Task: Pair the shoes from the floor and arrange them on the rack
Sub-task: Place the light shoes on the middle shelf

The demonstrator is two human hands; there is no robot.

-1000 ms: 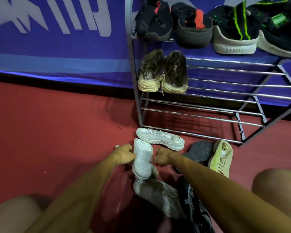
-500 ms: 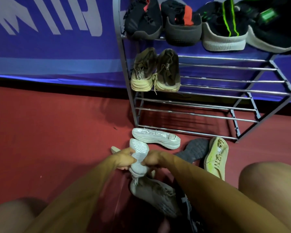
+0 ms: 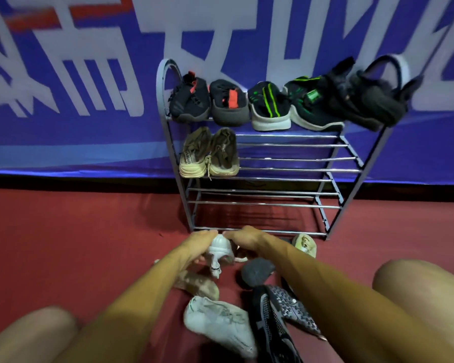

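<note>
Grips: left grip (image 3: pixel 202 244) has its fingers curled round the left side of the white shoe (image 3: pixel 217 251), and right grip (image 3: pixel 247 238) is curled over its right side. Both clasp it, near the rack's lowest front bar.
White shoe: 1 is seen for certain, ridged sole towards the camera. Whether a 2nd is pressed behind it cannot be told.
Rack (image 3: pixel 286 170): metal, far centre, standing on the red floor (image 3: pixel 63 244) against the blue banner (image 3: pixel 63 82).
Top shelf: 6 shoes in all. 2 black-and-red shoes (image 3: pixel 189 100) sit at the left, 2 black-and-green shoes (image 3: pixel 269 108) in the middle, and 2 black shoes (image 3: pixel 364 100) at the right, blurred.
Middle shelf: 2 tan shoes (image 3: pixel 194 153) at the left end, side by side and touching.
Loose on the floor:
- 1 yellow shoe (image 3: pixel 304 244) lies just right of the right grip.
- 1 grey shoe (image 3: pixel 256 273) lies just nearer than the grips.
- 1 brown shoe (image 3: pixel 199 284), blurred, lies beside the left forearm.
- 1 pale shoe (image 3: pixel 220 326) lies near centre.
- 2 black patterned shoes (image 3: pixel 273 326) lie just right of the pale shoe, 1 sole-up.
Knees (image 3: pixel 425 284): 2, bare, 1 near left and 1 near right.
</note>
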